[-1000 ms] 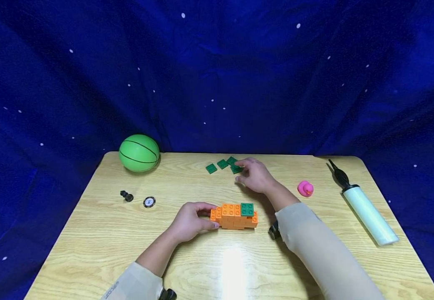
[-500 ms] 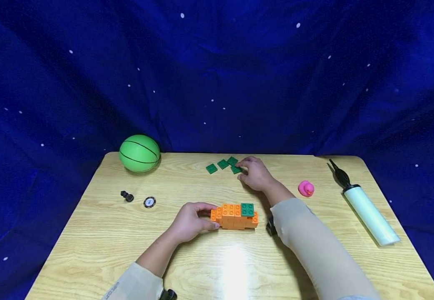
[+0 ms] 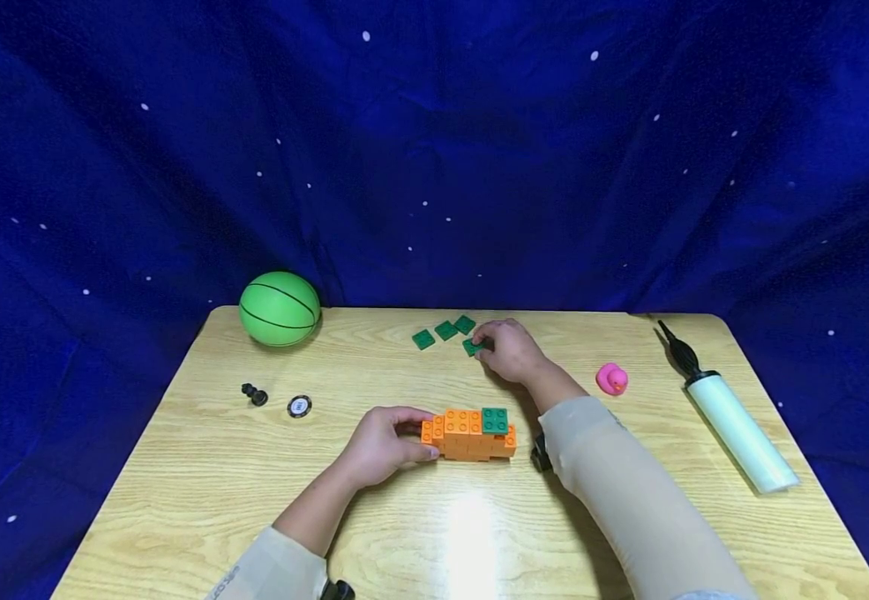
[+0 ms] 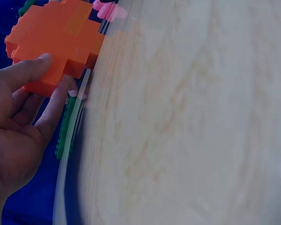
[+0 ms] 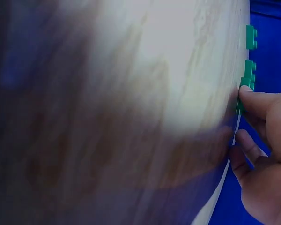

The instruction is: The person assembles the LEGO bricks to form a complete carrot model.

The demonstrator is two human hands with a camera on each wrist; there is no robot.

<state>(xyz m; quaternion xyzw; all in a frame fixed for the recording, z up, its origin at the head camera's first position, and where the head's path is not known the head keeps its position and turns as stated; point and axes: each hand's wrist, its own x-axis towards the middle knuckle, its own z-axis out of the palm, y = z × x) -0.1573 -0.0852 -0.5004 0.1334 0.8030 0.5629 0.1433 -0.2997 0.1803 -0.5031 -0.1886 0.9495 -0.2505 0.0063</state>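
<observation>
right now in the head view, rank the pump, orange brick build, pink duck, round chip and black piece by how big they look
1. Pump
2. Orange brick build
3. Pink duck
4. Round chip and black piece: about alike, so I leave those two unranked.

In my left grip (image 3: 382,450), at lower centre, the brick block (image 3: 467,447) looks like hard orange plastic, smooth-sided with a studded top. The green plate (image 3: 470,348) at my right grip (image 3: 512,350) has the same moulded plastic look. Under them, the counter (image 3: 239,500) shows pale wood grain with a glossy finish, shining white at bottom centre. My sleeves (image 3: 629,487) seem to be matt beige cloth. At left, the green ball (image 3: 279,308) looks smooth with a soft sheen; at right, the pink duck (image 3: 611,379) and pale hand pump (image 3: 741,432) look smooth, plastic or rubbery. Behind, the curtain (image 3: 434,167) is folded blue cloth, mostly matt.
</observation>
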